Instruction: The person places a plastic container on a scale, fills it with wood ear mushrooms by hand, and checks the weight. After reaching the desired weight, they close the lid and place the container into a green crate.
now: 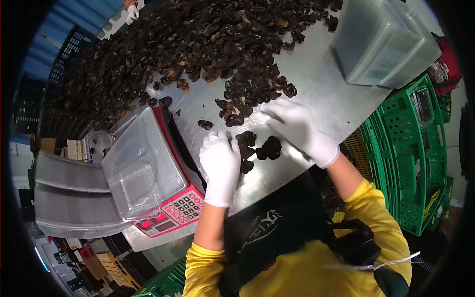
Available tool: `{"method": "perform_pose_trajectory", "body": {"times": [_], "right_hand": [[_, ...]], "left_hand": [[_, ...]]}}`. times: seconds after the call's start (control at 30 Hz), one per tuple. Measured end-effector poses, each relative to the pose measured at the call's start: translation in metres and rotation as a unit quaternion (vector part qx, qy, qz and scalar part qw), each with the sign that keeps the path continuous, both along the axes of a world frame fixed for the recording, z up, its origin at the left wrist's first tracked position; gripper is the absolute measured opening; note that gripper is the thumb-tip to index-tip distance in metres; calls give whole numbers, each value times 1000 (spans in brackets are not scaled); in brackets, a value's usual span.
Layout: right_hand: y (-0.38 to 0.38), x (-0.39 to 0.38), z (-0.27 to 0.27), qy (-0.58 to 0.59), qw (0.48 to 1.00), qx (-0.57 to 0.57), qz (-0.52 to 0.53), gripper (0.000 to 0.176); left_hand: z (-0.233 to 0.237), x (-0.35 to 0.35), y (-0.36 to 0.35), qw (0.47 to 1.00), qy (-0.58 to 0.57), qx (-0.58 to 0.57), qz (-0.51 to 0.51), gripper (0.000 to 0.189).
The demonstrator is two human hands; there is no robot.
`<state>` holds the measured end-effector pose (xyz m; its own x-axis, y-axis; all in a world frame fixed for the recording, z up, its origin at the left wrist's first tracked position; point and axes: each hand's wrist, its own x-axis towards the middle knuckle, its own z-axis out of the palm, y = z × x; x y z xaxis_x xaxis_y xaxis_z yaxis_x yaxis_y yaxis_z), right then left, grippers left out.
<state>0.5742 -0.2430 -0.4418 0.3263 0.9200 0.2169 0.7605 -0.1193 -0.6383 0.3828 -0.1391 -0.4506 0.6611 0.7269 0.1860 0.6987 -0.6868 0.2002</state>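
Dark, frilly wood ear mushrooms [246,143] lie in a small group on the metal table between my two white-gloved hands. My left hand [219,161] is beside this group, its fingers curled and its thumb close to the nearest pieces; whatever is under the fingers is hidden. On the other side, my right hand [297,126] stretches its fingers towards the near edge of the big mushroom heap [208,44], with nothing seen in it. One darker mushroom clump [271,148] lies just below the right fingers.
A red digital scale [183,208] bearing a clear plastic tray [138,185] stands at left. Stacked clear containers [381,44] occupy the far right of the table. Green crates [405,153] stand beyond the right edge. Another person's gloved hand [132,14] shows at the top left.
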Motion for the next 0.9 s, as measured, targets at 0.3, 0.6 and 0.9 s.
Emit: {"method": "perform_pose_trajectory", "body": {"times": [0.3,0.6,0.9], "right_hand": [[29,-25,-34,-133,990,19,31,19],[95,-31,-38,-128,983,127,25,29],[91,-30,-35,-106,991,59,51,33]], "left_hand": [[-22,40,37,997,2,28,73,24],[2,5,24,993,77,-78,49,23],[-1,-1,33,997,16,-44,56,20]]}}
